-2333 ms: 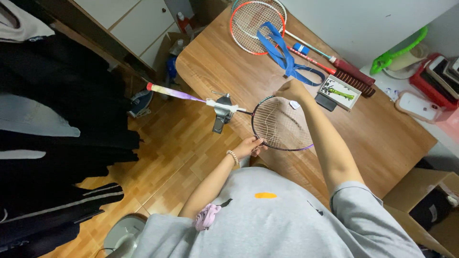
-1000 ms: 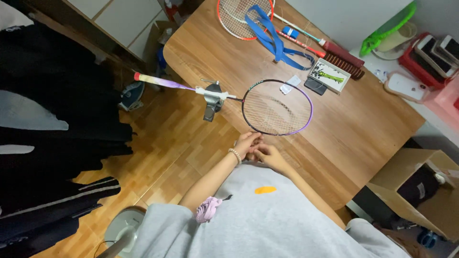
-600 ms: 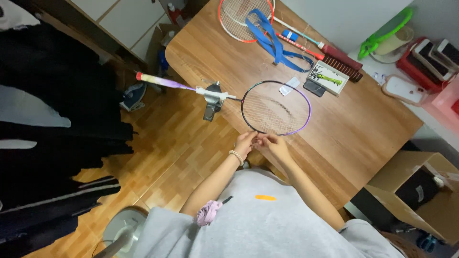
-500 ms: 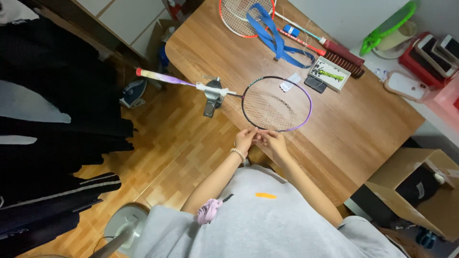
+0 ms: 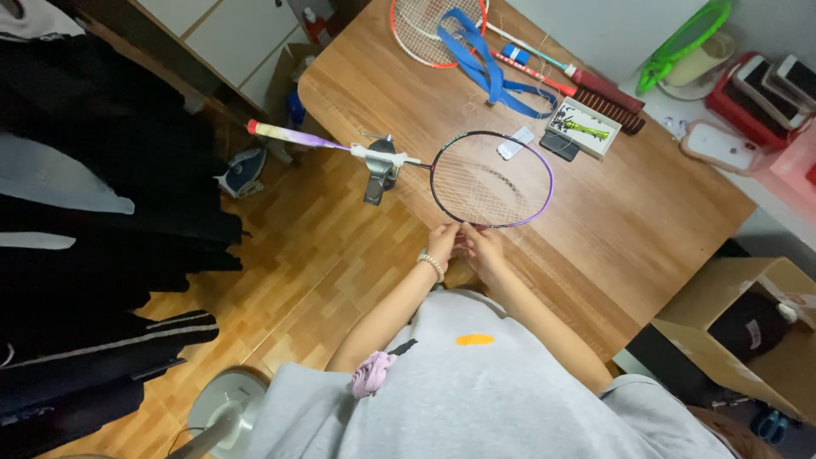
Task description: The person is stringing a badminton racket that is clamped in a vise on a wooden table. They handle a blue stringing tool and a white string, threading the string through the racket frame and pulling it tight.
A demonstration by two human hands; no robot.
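A badminton racket [image 5: 491, 178] with a black and purple frame lies flat over the near edge of the wooden table [image 5: 646, 221]. Its shaft is held in a grey clamp [image 5: 380, 163], and the pale purple handle sticks out to the left over the floor. My left hand [image 5: 442, 242] and my right hand [image 5: 481, 245] meet at the near rim of the racket head, fingers pinched on the frame or a string there. What exactly the fingertips hold is too small to tell.
A second racket [image 5: 433, 25] with a red rim, a blue strap [image 5: 484, 68] and a dark red comb-like tool [image 5: 608, 93] lie at the table's far side. A small box [image 5: 582, 127] sits beside the racket. Dark clothes [image 5: 93, 229] hang at left; a cardboard box [image 5: 748, 340] stands at right.
My right hand has come back from the far rim of the racket head to the near rim, joining my left hand. The racket stays in the clamp.
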